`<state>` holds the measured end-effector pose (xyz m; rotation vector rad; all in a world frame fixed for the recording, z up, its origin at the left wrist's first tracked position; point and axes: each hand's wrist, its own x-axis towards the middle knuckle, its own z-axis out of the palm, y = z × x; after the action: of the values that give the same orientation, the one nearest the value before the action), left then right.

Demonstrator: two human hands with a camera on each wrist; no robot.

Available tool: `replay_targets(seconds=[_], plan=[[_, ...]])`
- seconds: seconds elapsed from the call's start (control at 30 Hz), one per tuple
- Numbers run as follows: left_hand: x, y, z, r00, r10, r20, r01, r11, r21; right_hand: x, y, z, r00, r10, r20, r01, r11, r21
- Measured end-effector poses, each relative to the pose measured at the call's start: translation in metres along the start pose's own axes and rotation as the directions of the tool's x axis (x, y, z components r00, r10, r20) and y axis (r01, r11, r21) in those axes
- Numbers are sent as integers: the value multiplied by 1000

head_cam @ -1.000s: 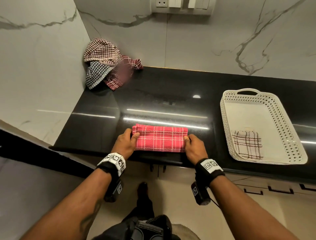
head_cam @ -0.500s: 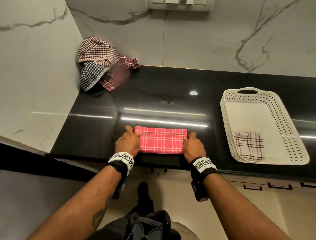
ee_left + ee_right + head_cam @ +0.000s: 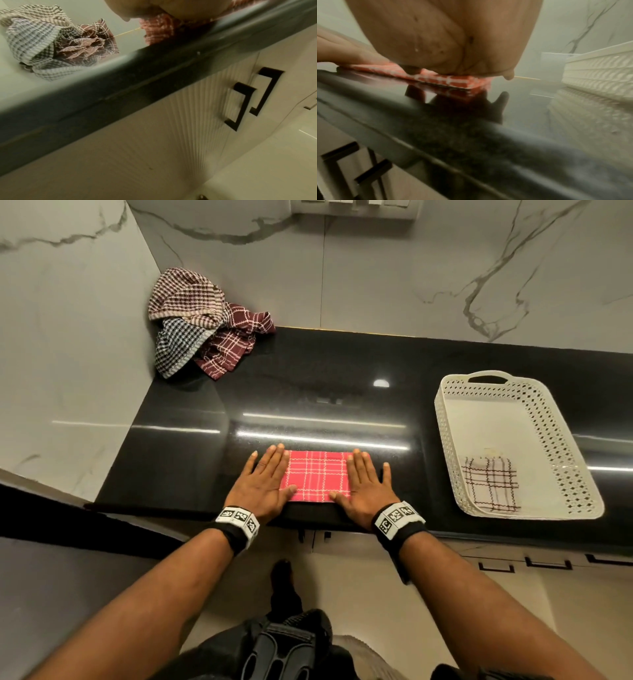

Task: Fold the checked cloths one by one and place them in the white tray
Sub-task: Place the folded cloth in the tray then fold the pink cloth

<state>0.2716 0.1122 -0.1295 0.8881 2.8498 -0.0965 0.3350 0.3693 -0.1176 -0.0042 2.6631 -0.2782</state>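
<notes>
Both hands have gone from gripping the ends of the cloth with curled fingers to lying flat on it; the cloth now shows shorter from left to right than a second ago.

Left hand (image 3: 262, 486): fingers straight and together, palm down, pressing the left part of the red checked cloth (image 3: 317, 481); thumb laid across its near left corner. Outer fingers lie on the black countertop (image 3: 191, 446).

Right hand (image 3: 364, 486): fingers straight, slightly spread, palm down on the right part of the same cloth; thumb points left along its near edge. Right wrist view shows the palm (image 3: 447, 40) flattening stacked layers of the cloth (image 3: 452, 81).

Red checked cloth: folded to a compact rectangle, lying at the front edge of the countertop, between the hands and partly under both.

White tray (image 3: 561, 419): perforated walls, on the countertop well right of the hands. Holds one folded white cloth with dark checks (image 3: 489, 484) in its near left corner.

Pile of unfolded checked cloths (image 3: 202, 326): in the far left corner of the countertop, against the marble wall (image 3: 411, 278); brown-white, dark-white and maroon pieces, tumbled together.

Wrist bands (image 3: 238, 520): black, with printed markers, one on each wrist.
</notes>
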Motion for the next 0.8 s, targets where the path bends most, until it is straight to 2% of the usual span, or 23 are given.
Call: replay_targets(seconds=[0.1, 0.17, 0.2, 0.27, 0.33, 0.37, 0.47, 0.53, 0.67, 0.73, 0.8], plan=[[0, 4, -8, 1000, -14, 19, 14, 1000, 20, -4, 10, -8, 999, 34, 25, -33, 999, -25], [-3, 16, -15, 1000, -23, -14, 24, 1000, 14, -5, 7, -18, 1000, 25, -18, -26, 998, -50], [-4, 24, -19, 998, 9, -58, -9, 1000, -3, -4, 5, -23, 998, 3, -66, -5, 999, -35], [-10, 41, -20, 976, 169, -139, -176, 984, -41, -5, 4, -29, 987, -72, -144, 74, 997, 13], [-17, 50, -14, 940, 303, -155, -311, 950, -28, -7, 7, -25, 983, -113, -142, 116, 993, 7], [-20, 50, -11, 945, 294, -143, -301, 953, -26, -11, 8, -21, 986, -99, -134, 99, 995, -1], [-28, 40, -16, 984, 114, -137, -121, 992, -43, -37, 0, 0, 976, -51, -212, 41, 998, -52], [-34, 34, -22, 996, 46, -75, -50, 997, -51, -61, -17, 18, 955, -106, -275, 85, 992, -89], [-49, 36, -19, 983, 176, 50, -175, 984, -16, -75, -32, 31, 903, -264, -339, 267, 963, -39], [-53, 37, -10, 979, 192, 67, -193, 981, 7, -61, -28, 28, 888, -357, -290, 353, 933, -66], [-54, 39, -3, 985, 164, 48, -164, 986, -3, -46, -22, 25, 906, -406, -123, 390, 911, -133]])
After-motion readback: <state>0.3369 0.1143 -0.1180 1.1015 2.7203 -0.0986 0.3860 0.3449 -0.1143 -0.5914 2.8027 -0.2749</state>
